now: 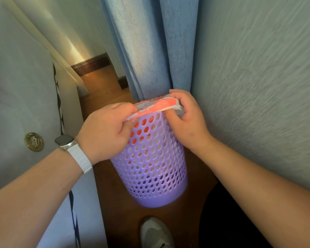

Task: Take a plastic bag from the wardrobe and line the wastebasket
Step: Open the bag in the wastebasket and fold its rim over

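— Start closest to you. What do you count?

— One grey shoe [156,233] on the wooden floor [118,208], below and between the two forearms. One white-strapped watch [68,143] on the left wrist.

— And the hands?

— Two, both raised over one purple wastebasket [150,167] with round holes, which stands on the floor directly beneath them. The left hand [106,129] is curled closed, fingers pinching the near-left edge of one plastic bag [157,106], white with red print. The right hand [184,115] is also closed on the bag, at the right side of the rim, thumb on top and fingers tucked under.

— So where does the bag sit?

— Stretched between the two hands across the basket's mouth; red patches show through the holes below the left hand, so part of it hangs inside.

— Farther out?

— Left of the left hand, a pale surface with one round gold emblem [34,141]. Beyond the right hand, one blue curtain [150,47] hangs in folds, touching the basket's far rim. Right of it, a textured wall [258,77].
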